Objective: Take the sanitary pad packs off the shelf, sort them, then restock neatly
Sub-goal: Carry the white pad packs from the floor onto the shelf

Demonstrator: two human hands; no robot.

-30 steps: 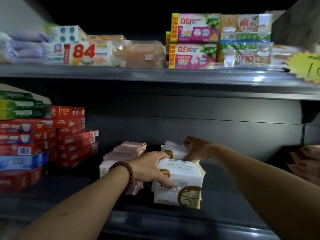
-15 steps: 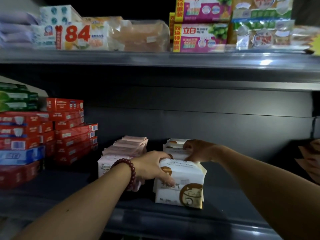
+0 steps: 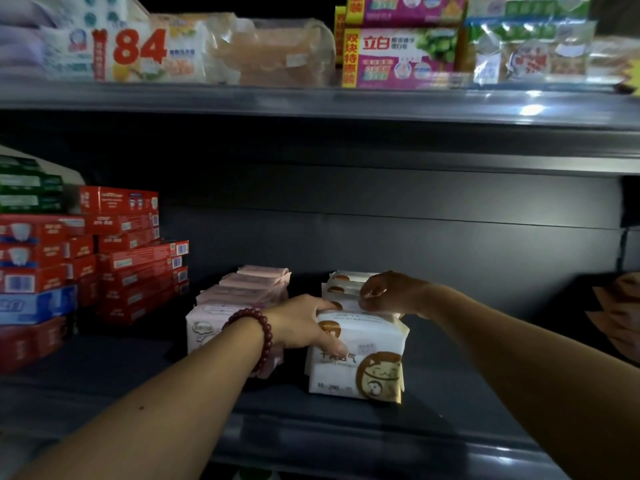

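A row of white sanitary pad packs with a gold cat face stands on the dark shelf (image 3: 346, 420), front pack (image 3: 367, 368) facing me. My left hand (image 3: 304, 323), a bead bracelet on its wrist, grips the front pack's left top corner, thumb down its face. My right hand (image 3: 391, 289) rests curled on the tops of the white packs behind (image 3: 341, 284), fingertips pinching their upper edges. A second row of pink packs (image 3: 242, 292) stands to the left, partly hidden by my left forearm.
Stacked red toothpaste boxes (image 3: 128, 254), with blue and green ones, fill the shelf's left end. The upper shelf (image 3: 311, 102) carries soap packs and an "84" pack. Brownish packs (image 3: 620, 313) sit at the far right. Bare shelf lies between the white packs and those.
Both hands stay on the white packs. My right hand has slid slightly forward along the pack tops. The view has tilted down a little.
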